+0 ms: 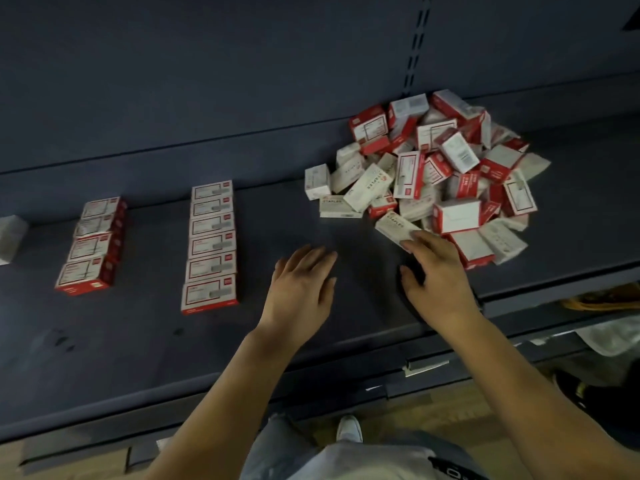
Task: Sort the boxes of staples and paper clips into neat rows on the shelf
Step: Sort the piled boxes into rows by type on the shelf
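Right grip (434,268): fingers spread and nearly straight, tips resting on a white cardboard box lettered STAPLES (394,228) at the near edge of the loose pile of red-and-white and plain white boxes (433,174); nothing is clamped. Left grip (304,282): fingers straight and apart, palm down over the dark blue-grey metal shelf (138,341), holding nothing. Beyond and to the right of the right grip the pile spreads back toward the shelf's rear wall. Well left of the left grip stands a straight row of six red-bordered boxes (211,247); farther left, a looser row of four red-sided boxes (91,245). Each box is judged small, stiff and dense for its size, its smooth card liable to slip; a pinch across the two long sides should hold best. Open shelf lies between the grips and the six-box row, giving room for a fresh row. Near the wrists the shelf's front edge drops away, so boxes slid toward it could fall.
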The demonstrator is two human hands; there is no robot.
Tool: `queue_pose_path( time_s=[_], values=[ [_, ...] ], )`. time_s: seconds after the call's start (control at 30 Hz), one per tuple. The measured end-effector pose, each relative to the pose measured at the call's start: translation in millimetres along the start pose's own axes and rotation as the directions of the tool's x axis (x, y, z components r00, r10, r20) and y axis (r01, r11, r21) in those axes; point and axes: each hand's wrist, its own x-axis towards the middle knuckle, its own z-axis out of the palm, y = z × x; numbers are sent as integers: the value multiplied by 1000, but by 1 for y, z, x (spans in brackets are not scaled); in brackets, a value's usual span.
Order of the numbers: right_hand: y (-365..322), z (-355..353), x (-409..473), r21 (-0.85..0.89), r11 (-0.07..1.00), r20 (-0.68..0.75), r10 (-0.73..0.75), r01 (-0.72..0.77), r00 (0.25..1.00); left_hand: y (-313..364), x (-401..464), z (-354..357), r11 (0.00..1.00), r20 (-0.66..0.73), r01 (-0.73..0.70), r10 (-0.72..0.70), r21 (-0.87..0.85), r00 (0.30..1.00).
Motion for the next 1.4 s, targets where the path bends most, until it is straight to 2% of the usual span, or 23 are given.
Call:
queue_pose_path(
  time_s=[0.2,0.3,0.47,0.6,0.73,0.83,1.07,1.23,1.4],
  values=[
    [-1,0,16,-49,992,55,123,-120,991,2,9,13,998,-51,10,-6,69,999],
    [-2,3,17,-65,987,71,154,-149,986,1,8,15,998,-80,31,-27,47,996],
    [-3,12,10,-114,986,52,130,-123,990,0,3,15,993,-97,120,-119,-4,988],
    [-11,11,14,-100,972,35,219,-214,975,2,0,13,992,-99,127,-124,19,987],
    [-10,8,20,-29,973,63,231,-230,971,2,2,12,994,-94,106,-102,38,990],
    [-6,6,18,59,981,58,180,-184,982,1,3,9,995,-89,98,-95,29,991],
    [-18,8,8,198,979,45,-63,53,997,-6,-8,-10,998,-148,59,-61,-15,987],
    [-59,12,14,358,907,15,-246,224,969,-20,-23,-43,973,-172,95,-133,-212,976],
    [-109,22,26,458,841,53,-349,288,936,-50,-42,-85,951,-159,155,-202,-268,966]
  ],
)
